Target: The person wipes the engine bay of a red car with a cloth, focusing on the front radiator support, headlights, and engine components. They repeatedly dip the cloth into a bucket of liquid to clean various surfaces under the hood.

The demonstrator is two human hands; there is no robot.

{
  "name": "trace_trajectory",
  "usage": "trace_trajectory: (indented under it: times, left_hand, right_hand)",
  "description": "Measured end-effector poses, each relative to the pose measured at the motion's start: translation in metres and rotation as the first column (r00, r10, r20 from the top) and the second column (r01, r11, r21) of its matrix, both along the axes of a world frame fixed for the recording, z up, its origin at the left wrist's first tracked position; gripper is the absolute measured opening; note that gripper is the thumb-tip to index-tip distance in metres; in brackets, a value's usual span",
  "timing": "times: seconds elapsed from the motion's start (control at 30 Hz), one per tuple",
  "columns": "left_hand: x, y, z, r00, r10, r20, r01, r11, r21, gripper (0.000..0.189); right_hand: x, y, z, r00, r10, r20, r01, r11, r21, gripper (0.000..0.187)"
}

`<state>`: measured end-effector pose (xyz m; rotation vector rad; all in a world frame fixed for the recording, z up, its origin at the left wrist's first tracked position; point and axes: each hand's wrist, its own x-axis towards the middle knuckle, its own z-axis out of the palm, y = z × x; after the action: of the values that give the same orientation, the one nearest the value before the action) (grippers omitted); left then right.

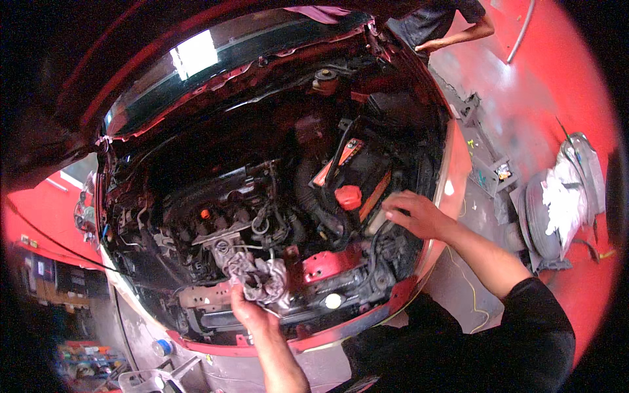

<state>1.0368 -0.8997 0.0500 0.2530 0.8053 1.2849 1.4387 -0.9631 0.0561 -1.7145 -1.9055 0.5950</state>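
An open car engine bay lies below me under a raised hood. My left hand (250, 307) grips a crumpled, stained rag (260, 280) above the front crossmember, in front of the engine. My right hand (413, 213) is over the right side of the bay, beside the car battery (363, 172), with its fingers curled near a pale translucent reservoir (377, 221). Whether it holds anything cannot be made out. A red terminal cover (348, 197) sits on the battery. An orange cap (205, 213) shows on the engine. A ribbed black air hose (310, 189) runs between engine and battery.
Another person (442, 29) stands at the car's far right side. A wheel (540, 216) with a white plastic cover is on the right. A grey plastic stool (152, 380) and a blue spool (162, 348) are at lower left. A yellow cord (474, 302) trails over the floor.
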Motion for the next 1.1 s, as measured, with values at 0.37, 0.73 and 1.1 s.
trace_trajectory:
  times: [0.37, 0.73, 1.1]
  left_hand:
    - [0.16, 0.056, 0.061, 0.492, 0.266, -0.829, -0.112, 0.964, 0.242, 0.032]
    - [0.308, 0.401, 0.067, -0.46, 0.871, -0.171, 0.755, 0.485, 0.442, 0.044]
    - [0.298, 0.491, -0.011, 0.036, 0.004, -0.999, 0.418, 0.908, 0.019, 0.036]
  right_hand:
    - [0.25, 0.333, -0.04, 0.899, -0.36, 0.251, 0.176, 0.819, 0.547, 0.048]
    - [0.274, 0.35, -0.067, 0.893, -0.312, 0.325, 0.145, 0.882, 0.449, 0.066]
    - [0.278, 0.356, -0.075, 0.919, -0.316, 0.237, 0.158, 0.844, 0.513, 0.063]
